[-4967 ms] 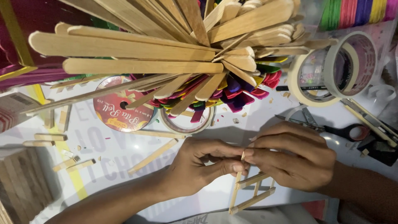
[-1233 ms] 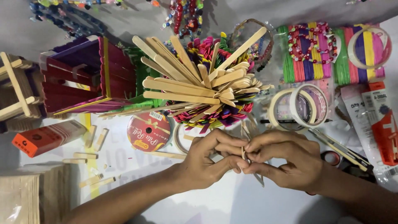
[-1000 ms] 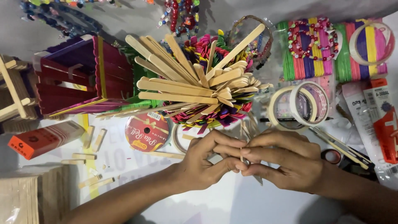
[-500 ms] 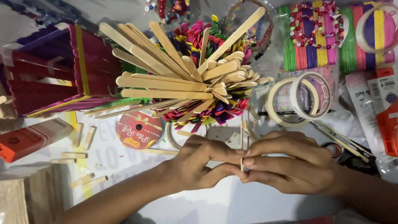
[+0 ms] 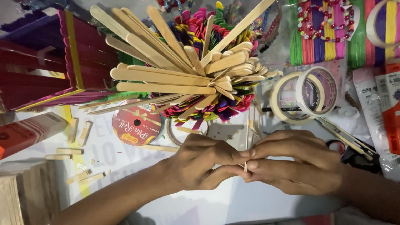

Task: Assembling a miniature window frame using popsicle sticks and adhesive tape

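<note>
My left hand (image 5: 204, 164) and my right hand (image 5: 298, 162) meet fingertip to fingertip over the white table. Together they pinch a thin wooden stick (image 5: 246, 143) that stands upright between the thumbs and forefingers. Its lower tip pokes out just below the fingers. Right behind the hands rises a big bunch of plain wooden craft sticks (image 5: 183, 71), with coloured sticks (image 5: 225, 106) packed under them.
Two rolls of tape (image 5: 302, 93) stand to the right, scissors (image 5: 350, 146) beside my right wrist. A red ribbon spool (image 5: 136, 125) lies left of centre. A purple-and-red stick box (image 5: 46, 66) is at far left, short cut stick pieces (image 5: 79, 131) below it, bundles of coloured sticks (image 5: 329, 33) at top right.
The view has drawn closer to the table, so everything looks larger. Both hands stay together on the thin stick, now held upright and lower in view.
</note>
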